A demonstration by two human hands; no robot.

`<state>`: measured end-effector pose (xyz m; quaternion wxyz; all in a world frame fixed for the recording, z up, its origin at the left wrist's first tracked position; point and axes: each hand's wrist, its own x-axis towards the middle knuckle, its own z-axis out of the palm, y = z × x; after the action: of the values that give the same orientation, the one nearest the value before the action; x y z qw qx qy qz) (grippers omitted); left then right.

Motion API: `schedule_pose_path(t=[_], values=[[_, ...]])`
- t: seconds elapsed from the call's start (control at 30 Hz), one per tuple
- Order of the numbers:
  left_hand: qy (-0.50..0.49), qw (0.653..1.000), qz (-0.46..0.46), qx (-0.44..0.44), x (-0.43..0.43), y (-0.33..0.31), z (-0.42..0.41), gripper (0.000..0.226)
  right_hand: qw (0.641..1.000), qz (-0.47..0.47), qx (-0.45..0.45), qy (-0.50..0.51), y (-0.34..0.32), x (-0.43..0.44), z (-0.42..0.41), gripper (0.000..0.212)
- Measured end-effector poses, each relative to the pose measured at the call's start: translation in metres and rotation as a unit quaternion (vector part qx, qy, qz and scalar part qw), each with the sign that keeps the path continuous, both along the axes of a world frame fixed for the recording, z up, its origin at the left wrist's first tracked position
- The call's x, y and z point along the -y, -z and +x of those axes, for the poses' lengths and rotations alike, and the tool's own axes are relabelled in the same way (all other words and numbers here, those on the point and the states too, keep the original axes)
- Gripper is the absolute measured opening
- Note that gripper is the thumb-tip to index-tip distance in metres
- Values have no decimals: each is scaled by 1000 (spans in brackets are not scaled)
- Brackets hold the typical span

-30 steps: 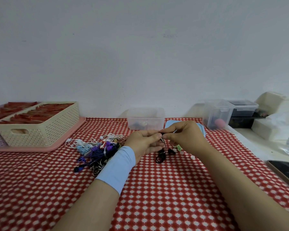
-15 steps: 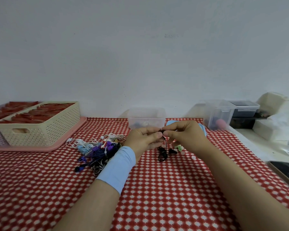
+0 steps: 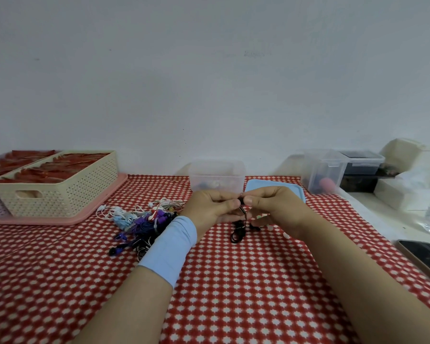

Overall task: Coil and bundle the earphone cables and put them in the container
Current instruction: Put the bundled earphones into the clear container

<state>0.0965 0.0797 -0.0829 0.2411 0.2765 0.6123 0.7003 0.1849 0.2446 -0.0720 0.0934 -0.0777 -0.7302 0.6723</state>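
Surface: red-and-white patterned tablecloth [image 3: 233, 281].
Hands: left hand [image 3: 209, 207] and right hand [image 3: 273, 207] both pinch thin black earphone cable [image 3: 237, 232] at its top.
Cable: hangs roughly vertical, tangled lower end on the tablecloth.
Container: clear plastic tub [image 3: 216, 170], far centre, holds small items (blurred).

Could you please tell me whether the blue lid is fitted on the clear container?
No, the blue lid lies flat on the tablecloth to the right of the clear container.
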Motion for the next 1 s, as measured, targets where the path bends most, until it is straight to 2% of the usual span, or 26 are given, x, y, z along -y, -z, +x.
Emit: schedule_pose_path(t=[0.2, 0.3, 0.43, 0.57, 0.73, 0.87, 1.0], values=[[-9, 1000, -25, -9, 0, -2, -1, 14, 1000, 17, 17, 0, 0, -1, 0, 13], [-7, 1000, -7, -3, 0, -4, 2, 12, 1000, 25, 6, 0, -2, -2, 1, 12], [-32, 999, -20, -20, -2, -3, 0, 11, 999, 46, -7, 27, 0, 1, -4, 7], [-45, 998, -38, -19, 0, -1, -6, 17, 994, 90, -27, 50, 4, 3, -8, 10], [-78, 997, -7, 10, 4, -5, -13, 15, 976, 191, -41, 97, 4, -11, -9, 12], [-93, 996, -12, 3, 6, -4, -13, 13, 933, 350, 41, 77, 10, -21, -8, 6], [-96, 994, -46, -35, 7, -5, -13, 19, 899, 422, 113, 17, 9, -19, -7, 14]])
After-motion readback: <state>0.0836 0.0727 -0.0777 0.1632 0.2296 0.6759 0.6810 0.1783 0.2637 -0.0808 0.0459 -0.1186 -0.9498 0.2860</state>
